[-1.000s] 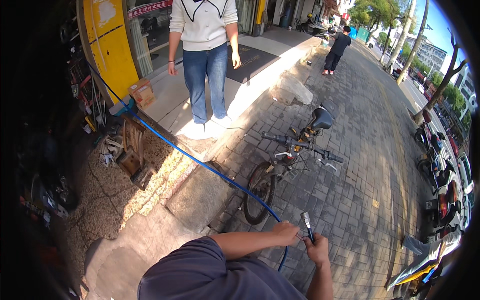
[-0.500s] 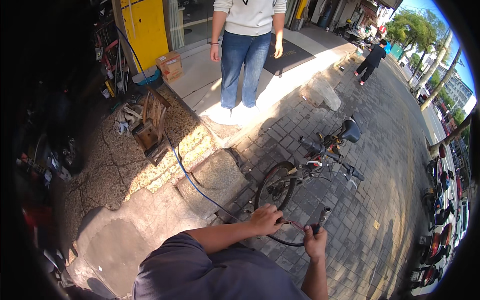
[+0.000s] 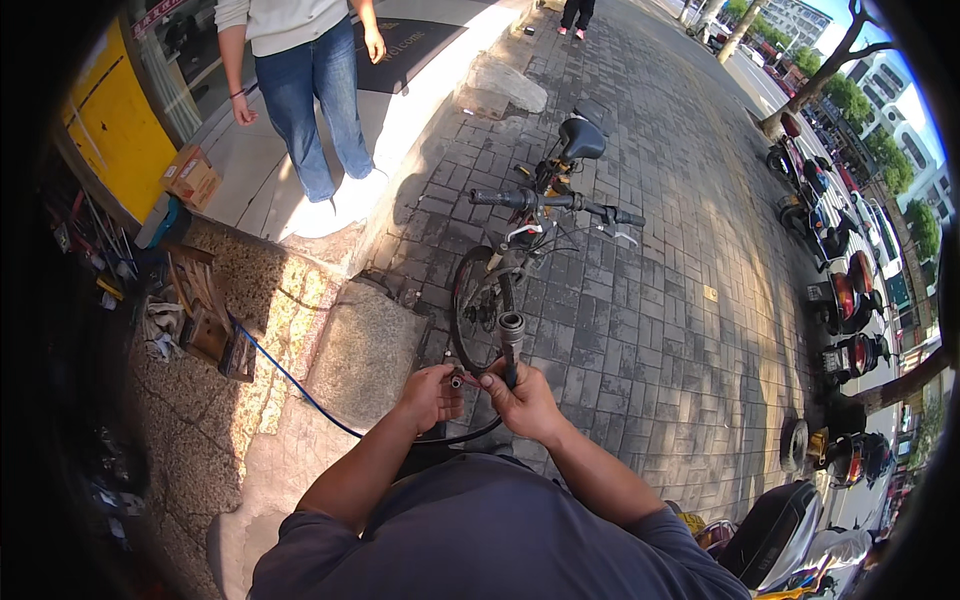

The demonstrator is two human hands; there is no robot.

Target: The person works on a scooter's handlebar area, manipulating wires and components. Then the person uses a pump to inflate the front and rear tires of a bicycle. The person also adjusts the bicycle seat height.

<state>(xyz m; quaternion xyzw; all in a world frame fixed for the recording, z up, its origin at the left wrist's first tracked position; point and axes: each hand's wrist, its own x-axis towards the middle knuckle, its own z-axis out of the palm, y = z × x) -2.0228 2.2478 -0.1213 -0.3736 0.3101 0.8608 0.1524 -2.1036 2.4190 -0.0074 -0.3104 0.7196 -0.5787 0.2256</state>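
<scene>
My right hand (image 3: 527,404) is closed around a black air hose whose silver metal coupler (image 3: 511,332) points up above the fingers. Beside it my left hand (image 3: 428,400) has its thumb and forefinger on a small metal fitting (image 3: 457,381), its other fingers loosely curled. A thin reddish piece spans the small gap between the two hands. The blue hose (image 3: 290,378) comes from the left, and a black length of hose bends beneath both hands. Just beyond them stands a bicycle (image 3: 490,285), its front wheel nearest to my hands.
A person in jeans (image 3: 312,95) stands on the tiled step at upper left. Below lie a stone block (image 3: 365,345) and a wooden stool (image 3: 205,310) tipped over, with a cardboard box (image 3: 190,178) behind. Parked scooters (image 3: 850,355) line the right side.
My view has swung to the right, so the scene shifts left. My left hand has drawn back from across my body, and both hands are now close together. The coupler stands more upright.
</scene>
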